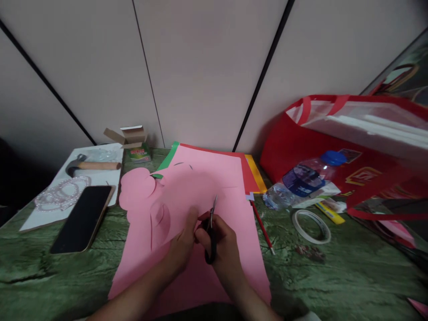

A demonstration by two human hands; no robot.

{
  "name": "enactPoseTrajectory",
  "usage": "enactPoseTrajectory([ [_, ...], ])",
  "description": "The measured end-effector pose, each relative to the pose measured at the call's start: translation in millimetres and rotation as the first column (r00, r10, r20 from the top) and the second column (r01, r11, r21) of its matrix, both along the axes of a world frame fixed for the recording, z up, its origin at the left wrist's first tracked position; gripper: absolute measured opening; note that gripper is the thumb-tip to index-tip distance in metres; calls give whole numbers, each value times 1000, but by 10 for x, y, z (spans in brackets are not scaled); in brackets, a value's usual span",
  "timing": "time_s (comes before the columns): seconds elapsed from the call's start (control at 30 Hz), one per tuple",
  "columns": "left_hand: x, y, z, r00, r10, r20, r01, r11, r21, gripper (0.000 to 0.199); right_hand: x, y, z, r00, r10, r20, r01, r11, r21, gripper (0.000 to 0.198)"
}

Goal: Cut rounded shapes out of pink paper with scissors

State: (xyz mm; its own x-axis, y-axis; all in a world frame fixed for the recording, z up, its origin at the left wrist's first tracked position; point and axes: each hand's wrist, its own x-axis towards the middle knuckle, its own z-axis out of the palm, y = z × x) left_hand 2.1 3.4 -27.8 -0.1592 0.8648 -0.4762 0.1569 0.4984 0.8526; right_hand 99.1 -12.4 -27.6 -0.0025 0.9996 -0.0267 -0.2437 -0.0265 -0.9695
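Note:
My right hand (222, 243) is closed around the dark handles of a pair of scissors (211, 223). Their blades point up and away from me, looking nearly closed. Close beside it, my left hand (183, 238) pinches the near edge of a sheet of pink paper (187, 196), thumb on top. Beneath both hands lies a stack of more pink paper (254, 267). Rounded, scalloped pink cut-outs (137, 189) rest at the stack's left side. A curved slit shows in the pink paper near my left hand. The fingertips of both hands are partly hidden.
At left are a phone (82, 220), beaded strands (62, 194), a hammer (95, 165) and a small opened box (138, 151). On the right lie a red pencil (262, 227), a tape roll (296, 223), a water bottle (301, 178) and a red bag (284, 140). A wall stands behind.

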Motion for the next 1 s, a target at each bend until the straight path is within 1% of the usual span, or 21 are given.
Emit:
enactPoseTrajectory([
  [0.1, 8, -1, 24, 997, 64, 32, -61, 994, -90, 40, 52, 19, 36, 999, -23, 44, 21, 999, 25, 16],
  [0.17, 21, -4, 39, 995, 72, 68, -65, 993, -94, 39, 76, 28, 53, 998, -16, 56, 14, 999, 29, 16],
  [0.23, 37, -4, 45, 990, 108, 95, -101, 992, -72, 41, 86, 30, 59, 998, 4, 70, -6, 999, 36, 15],
  [0.3, 48, 1, 45, 983, 160, 87, -159, 987, -23, 40, 83, 25, 59, 995, 17, 94, -21, 999, 36, 15],
  [0.37, 51, 10, 57, 979, 196, 64, -200, 978, 61, 37, 74, 15, 59, 995, 26, 100, -29, 999, 28, 16],
  [0.43, 48, 18, 88, 978, 201, 51, -207, 966, 157, 33, 62, 4, 63, 996, 42, 82, -43, 999, 19, 20],
  [0.47, 45, 20, 109, 980, 194, 47, -200, 963, 184, 32, 57, -1, 66, 996, 46, 70, -48, 999, 18, 21],
  [0.53, 42, 18, 145, 985, 165, 52, -172, 965, 199, 29, 47, -8, 72, 997, 39, 62, -40, 999, 18, 19],
  [0.6, 45, 9, 151, 985, 141, 95, -159, 964, 215, 26, 41, -13, 73, 998, 20, 63, -21, 1000, 14, 17],
  [0.7, 57, -2, 97, 975, 165, 150, -203, 935, 289, 25, 35, -20, 64, 998, -2, 59, 2, 1000, 6, 18],
  [0.8, 66, 8, 41, 974, 178, 139, -217, 910, 353, 26, 28, -23, 56, 999, -8, 45, 8, 1000, 3, 19],
  [0.9, 61, 26, 42, 980, 157, 123, -194, 890, 412, 22, 20, -22, 60, 1000, -7, 30, 7, 1000, -15, 19],
  [0.97, 50, 30, 66, 988, 128, 89, -154, 894, 421, 20, 16, -20, 65, 1000, -3, 22, 4, 1000, -29, 19],
  [1.0, 44, 29, 79, 992, 102, 73, -124, 902, 414, 22, 16, -19, 67, 1000, -2, 19, 3, 999, -32, 19],
])
